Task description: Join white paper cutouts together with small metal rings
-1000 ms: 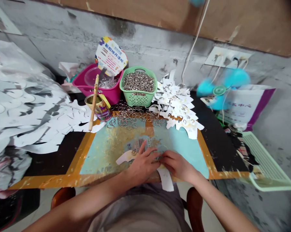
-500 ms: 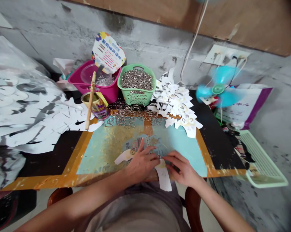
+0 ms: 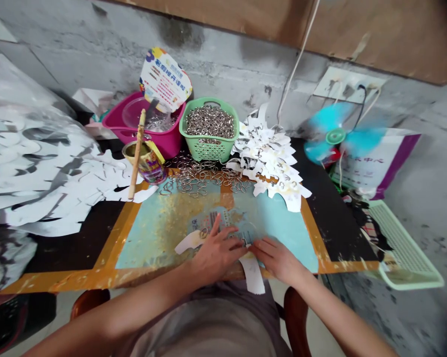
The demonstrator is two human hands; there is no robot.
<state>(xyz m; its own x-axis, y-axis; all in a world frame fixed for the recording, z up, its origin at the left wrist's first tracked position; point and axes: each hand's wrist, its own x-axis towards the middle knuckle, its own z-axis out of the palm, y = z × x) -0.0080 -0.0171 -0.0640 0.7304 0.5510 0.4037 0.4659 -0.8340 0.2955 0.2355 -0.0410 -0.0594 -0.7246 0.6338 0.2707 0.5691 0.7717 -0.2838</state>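
Note:
My left hand (image 3: 216, 254) rests on a printed paper card (image 3: 223, 221) on the pale blue mat, its fingers spread and its thumb side toward the middle. A curved white paper cutout (image 3: 191, 242) sticks out from under this hand, with a small metal ring (image 3: 204, 233) on it. My right hand (image 3: 277, 260) sits close by, its fingertips at the top of a white paper strip (image 3: 252, 274) that hangs over the table's near edge. Whether the cutout and strip are one piece is hidden under my fingers.
A green basket of metal rings (image 3: 209, 134) stands behind loose rings (image 3: 204, 174). White cutouts pile up at right (image 3: 271, 161) and far left (image 3: 37, 168). A magenta tub (image 3: 145, 134), a can with a wooden stick (image 3: 143, 166), a spinning blue fan (image 3: 335, 136) and a green mesh tray (image 3: 402, 248) surround the table.
My right hand has closed back toward my left hand and now covers the top of the paper strip. The view has drifted slightly, and the fan is spinning.

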